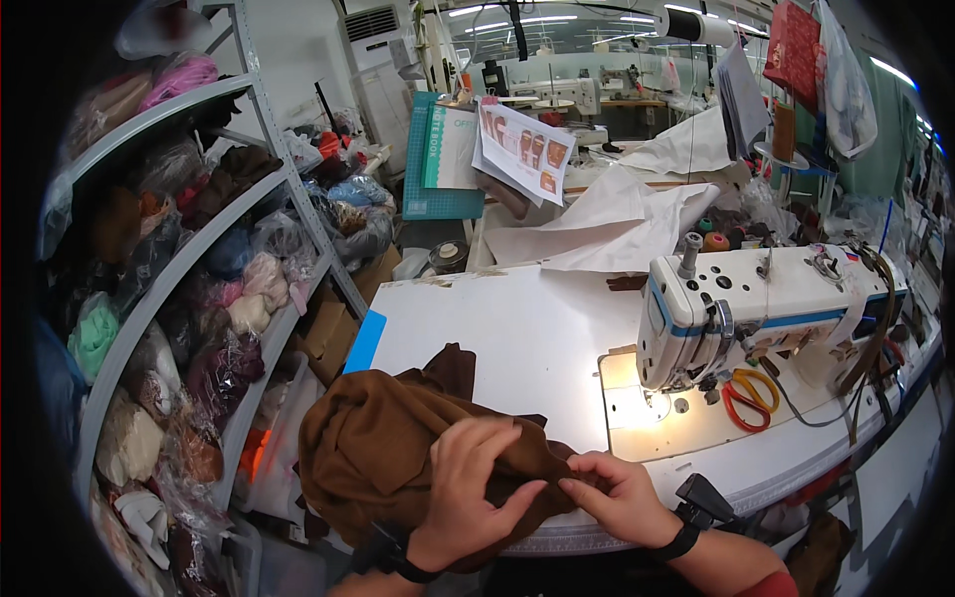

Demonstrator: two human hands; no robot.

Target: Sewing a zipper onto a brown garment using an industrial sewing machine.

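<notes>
Both hands clamp the brown fabric (398,448) at near table edge, left hand (468,488) flat-gripping, right hand (617,493) pinching a fold w/ fingertips; most cloth hangs off left, so its weight may drag the fold loose.

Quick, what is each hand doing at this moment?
Left hand: closed on the brown fabric, gripping a fold.
Right hand: fingers pinching the same brown fabric at its edge.
</notes>
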